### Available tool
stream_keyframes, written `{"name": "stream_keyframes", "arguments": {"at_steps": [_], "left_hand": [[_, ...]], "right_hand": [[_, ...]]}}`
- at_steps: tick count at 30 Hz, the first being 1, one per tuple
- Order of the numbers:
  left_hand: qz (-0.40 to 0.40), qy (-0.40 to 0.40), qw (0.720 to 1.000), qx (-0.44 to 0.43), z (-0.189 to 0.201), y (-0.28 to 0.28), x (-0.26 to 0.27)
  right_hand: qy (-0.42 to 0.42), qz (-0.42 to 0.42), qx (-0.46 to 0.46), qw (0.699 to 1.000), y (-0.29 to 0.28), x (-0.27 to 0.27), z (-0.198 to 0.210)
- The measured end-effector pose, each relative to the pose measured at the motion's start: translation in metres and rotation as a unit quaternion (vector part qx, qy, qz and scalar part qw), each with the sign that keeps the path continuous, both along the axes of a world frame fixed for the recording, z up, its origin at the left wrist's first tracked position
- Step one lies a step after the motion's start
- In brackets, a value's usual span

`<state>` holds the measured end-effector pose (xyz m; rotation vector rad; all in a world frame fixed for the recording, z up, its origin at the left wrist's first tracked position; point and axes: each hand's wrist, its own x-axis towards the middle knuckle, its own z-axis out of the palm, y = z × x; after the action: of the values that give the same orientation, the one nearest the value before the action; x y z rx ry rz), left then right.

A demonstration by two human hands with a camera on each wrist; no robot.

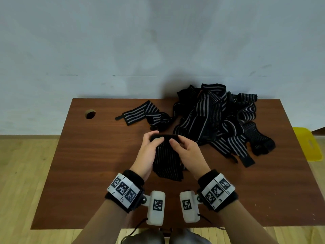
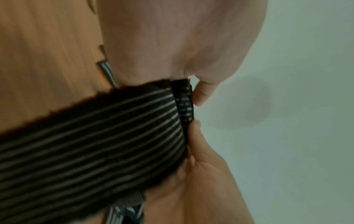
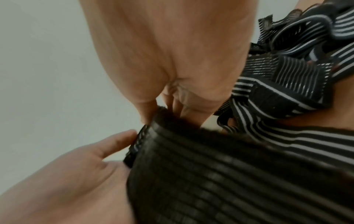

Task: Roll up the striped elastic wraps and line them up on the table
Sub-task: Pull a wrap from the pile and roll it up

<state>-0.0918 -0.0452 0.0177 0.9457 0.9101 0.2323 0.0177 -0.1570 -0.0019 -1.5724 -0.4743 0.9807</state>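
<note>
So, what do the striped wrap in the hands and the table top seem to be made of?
Wrap: apparently a woven elastic textile, matte black with thin pale stripes; it shows ribbing and a fuzzy edge, and hangs limp from both hands. Table: reddish-brown wood grain with a smooth, slightly glossy finish; solid wood or laminate, I cannot tell.

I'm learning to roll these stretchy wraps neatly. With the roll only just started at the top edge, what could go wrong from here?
The started fold is thin, pinched only by the left hand and right hand; the wrap is elastic, so it may spring open if a thumb slips. Its loose tail hangs bunched towards the table, so the roll may wind crooked. The pile lies close by on the right and could snag.
</note>
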Motion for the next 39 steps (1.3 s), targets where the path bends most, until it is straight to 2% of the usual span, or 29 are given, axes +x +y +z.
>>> {"name": "stream_keyframes", "arguments": {"at_steps": [3,8,10,15,17,22,27,33,39], "left_hand": [[0.043,-0.012,0.999,-0.019,0.005,-0.001,0.005],[-0.048,0.055,0.993,0.088,0.002,0.003,0.001],[-0.062,0.059,0.99,0.113,-0.002,0.003,0.001],[-0.002,0.032,0.996,0.079,-0.003,0.008,0.001],[0.003,0.021,0.997,0.081,-0.004,0.008,0.003],[0.015,0.013,0.997,0.075,-0.008,0.01,0.006],[0.019,0.003,0.998,0.054,-0.009,0.013,0.007],[-0.047,-0.038,0.996,0.065,-0.014,0.015,0.004],[-0.057,-0.043,0.993,0.092,-0.015,0.016,0.003]], "right_hand": [[-0.021,-0.017,-0.006,1.0,0.006,-0.007,0.001],[-0.009,-0.01,-0.004,1.0,0.002,-0.007,-0.001],[-0.002,-0.01,-0.021,1.0,-0.001,-0.005,-0.005],[-0.033,0.016,-0.096,0.995,-0.012,-0.003,-0.013],[-0.044,0.036,-0.086,0.995,-0.012,-0.003,-0.013],[0.013,0.065,-0.058,0.996,-0.009,0.004,-0.006],[0.033,0.07,-0.045,0.996,-0.011,0.009,-0.003],[0.022,0.015,-0.023,0.999,0.002,0.022,0.007],[0.006,0.027,0.0,1.0,0.005,0.027,0.002]]}}
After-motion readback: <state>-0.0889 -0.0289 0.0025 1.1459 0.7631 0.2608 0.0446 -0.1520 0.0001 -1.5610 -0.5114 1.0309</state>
